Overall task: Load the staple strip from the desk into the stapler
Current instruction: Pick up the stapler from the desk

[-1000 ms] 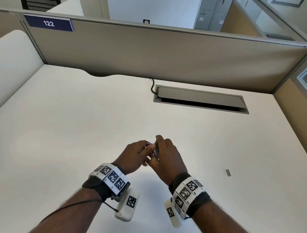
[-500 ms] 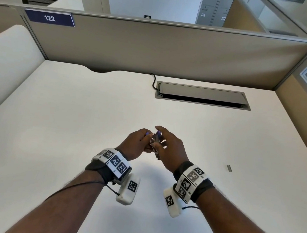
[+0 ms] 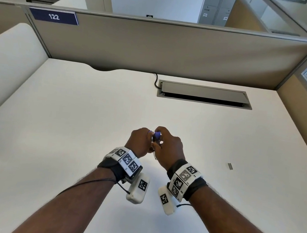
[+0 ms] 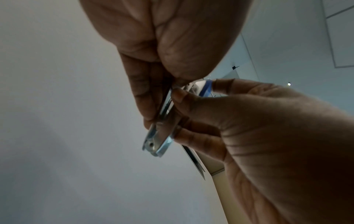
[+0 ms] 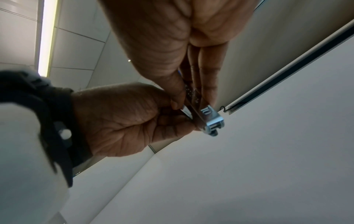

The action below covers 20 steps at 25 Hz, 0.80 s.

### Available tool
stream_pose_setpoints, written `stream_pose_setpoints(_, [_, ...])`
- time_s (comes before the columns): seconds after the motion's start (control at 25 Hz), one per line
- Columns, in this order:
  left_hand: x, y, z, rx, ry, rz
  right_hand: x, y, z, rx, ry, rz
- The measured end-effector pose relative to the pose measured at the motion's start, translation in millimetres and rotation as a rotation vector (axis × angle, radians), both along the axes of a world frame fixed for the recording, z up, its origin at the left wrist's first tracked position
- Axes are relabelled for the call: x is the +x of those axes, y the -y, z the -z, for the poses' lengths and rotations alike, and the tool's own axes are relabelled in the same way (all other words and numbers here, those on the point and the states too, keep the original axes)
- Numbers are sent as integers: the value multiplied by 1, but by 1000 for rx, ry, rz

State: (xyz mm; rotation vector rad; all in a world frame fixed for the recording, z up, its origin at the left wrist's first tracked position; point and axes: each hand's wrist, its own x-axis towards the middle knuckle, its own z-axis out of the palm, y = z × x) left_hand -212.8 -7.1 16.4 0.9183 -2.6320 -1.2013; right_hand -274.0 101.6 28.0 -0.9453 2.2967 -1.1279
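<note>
Both hands, left hand and right hand, pinch the small, rigid blue-and-metal stapler, while the thin, brittle-looking grey staple strip near the white tabletop's right edge likely wants a sideways pinch.

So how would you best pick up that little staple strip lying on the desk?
Pinch the staple strip across its two long sides, coming straight down from above. It lies flat and thin on the desk, right of both hands, with open space around it.
</note>
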Motion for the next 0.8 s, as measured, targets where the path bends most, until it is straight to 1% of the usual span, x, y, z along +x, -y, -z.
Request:
stream_pose_setpoints(0.12, [-3, -6, -5, -38, 39, -10, 2, -1, -1, -11, 8, 12])
stream_pose_setpoints(0.24, [-3, -9, -7, 25, 39, -108, 2, -3, -1, -18, 23, 30])
stream_pose_setpoints(0.36, [-3, -11, -8, 13, 50, -42, 2, -5, -1, -21, 20, 42])
stream_pose_setpoints(0.6, [-7, -12, -12, -41, 58, -27, 2, -3, 3, -30, 15, 74])
stream_pose_setpoints(0.72, [-4, -10, -10, 15, 67, -92, 0, -3, 4, -48, 0, 84])
stream_pose_setpoints(0.8, [0, 1, -5, 184, 21, -245, -1, -3, 3, -119, -15, 96])
